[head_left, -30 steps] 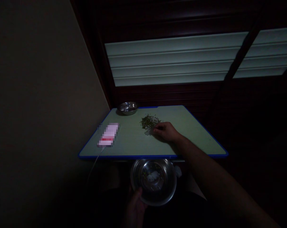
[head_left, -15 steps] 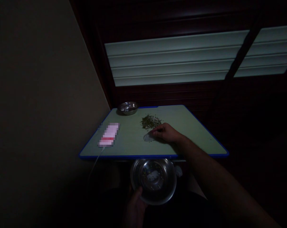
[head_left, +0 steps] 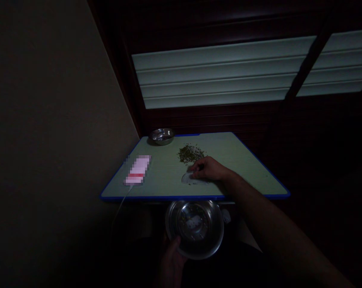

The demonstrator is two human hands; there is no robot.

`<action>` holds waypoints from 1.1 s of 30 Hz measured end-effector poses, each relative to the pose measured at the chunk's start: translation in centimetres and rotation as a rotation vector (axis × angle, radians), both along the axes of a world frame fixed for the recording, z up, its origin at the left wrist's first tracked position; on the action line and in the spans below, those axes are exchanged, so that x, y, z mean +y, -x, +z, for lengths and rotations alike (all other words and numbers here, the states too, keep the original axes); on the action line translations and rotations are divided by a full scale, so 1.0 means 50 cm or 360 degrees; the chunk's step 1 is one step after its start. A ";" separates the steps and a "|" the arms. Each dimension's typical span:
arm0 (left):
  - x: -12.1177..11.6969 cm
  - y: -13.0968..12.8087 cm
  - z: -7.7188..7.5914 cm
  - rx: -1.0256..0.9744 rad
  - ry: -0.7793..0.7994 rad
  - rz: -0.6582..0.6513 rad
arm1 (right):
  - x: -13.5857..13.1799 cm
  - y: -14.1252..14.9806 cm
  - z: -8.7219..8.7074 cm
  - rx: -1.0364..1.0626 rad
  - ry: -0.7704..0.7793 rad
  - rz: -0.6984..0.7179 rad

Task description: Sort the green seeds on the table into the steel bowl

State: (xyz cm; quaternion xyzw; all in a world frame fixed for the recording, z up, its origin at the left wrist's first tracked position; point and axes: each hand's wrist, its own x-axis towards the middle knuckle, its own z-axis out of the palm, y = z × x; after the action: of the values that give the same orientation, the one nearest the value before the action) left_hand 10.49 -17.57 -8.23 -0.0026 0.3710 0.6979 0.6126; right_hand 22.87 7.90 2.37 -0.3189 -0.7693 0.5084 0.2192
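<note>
My left hand (head_left: pixel 172 258) grips the near left rim of a steel bowl (head_left: pixel 215 236), thumb over the edge, below the front of the table. Inside the bowl lie a pale patch and small bits too dim to name. On the table, my right hand (head_left: pixel 209 169) has its fingers closed together just above a flat, whitish, see-through piece (head_left: pixel 190 179). What the fingertips hold, if anything, is hidden. Just beyond them spreads a loose pile of small greenish-brown grains (head_left: pixel 189 154).
The light green table (head_left: pixel 247 160) has a blue edge. A smaller steel bowl (head_left: pixel 162 137) stands at its far left corner. A phone with a blurred screen (head_left: pixel 138 170) lies on the left, its white cable (head_left: pixel 123 202) hanging over the front edge. Louvred panels (head_left: pixel 217 76) rise behind.
My right fingers have lifted slightly from the see-through piece, and more of it now shows lying flat on the table. My left hand and the bowl have barely moved.
</note>
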 end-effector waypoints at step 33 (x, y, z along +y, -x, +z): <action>-0.002 0.002 -0.005 0.0018 0.0009 -0.0011 | -0.021 -0.005 0.019 -0.0056 0.0203 0.0412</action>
State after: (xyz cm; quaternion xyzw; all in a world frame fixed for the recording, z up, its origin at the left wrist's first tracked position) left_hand 10.39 -17.66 -8.48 0.0010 0.3766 0.6946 0.6130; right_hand 23.12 6.84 3.31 -0.2392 -0.7738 0.5747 0.1174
